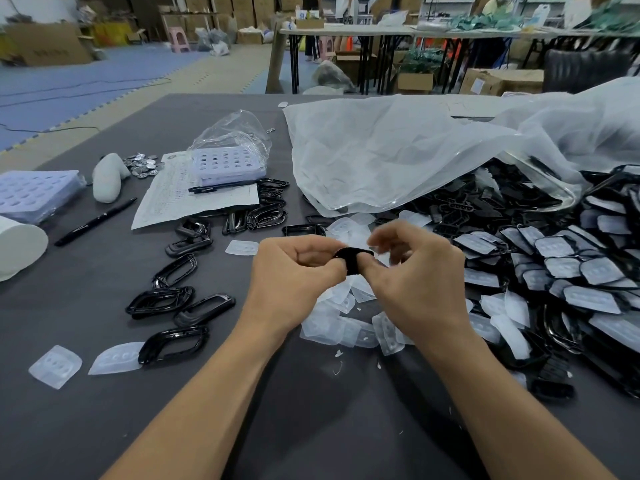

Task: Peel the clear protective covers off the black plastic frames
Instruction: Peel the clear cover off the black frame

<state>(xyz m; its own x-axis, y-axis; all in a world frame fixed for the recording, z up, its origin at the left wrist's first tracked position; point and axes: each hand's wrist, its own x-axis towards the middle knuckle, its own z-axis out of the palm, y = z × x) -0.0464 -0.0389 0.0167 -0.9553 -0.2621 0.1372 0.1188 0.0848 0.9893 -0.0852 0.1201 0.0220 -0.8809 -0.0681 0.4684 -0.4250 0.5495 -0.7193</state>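
Dark grey worktop [86, 427] underlies all. Far right, white plastic sheet [398, 150] overlaps heap of covered frames [554, 258]. Scattered left, bare frames [180, 303]. Centre, loose clear covers [332, 327]; above them left hand [294, 271] and right hand [419, 275] both pinch one black frame [353, 259].

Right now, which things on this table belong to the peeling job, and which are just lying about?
Job: black frame held by left hand and right hand; covered frames pile; peeled frames; shed clear covers.
Lying about: pen; paper sheet; purple tray; metal discs.
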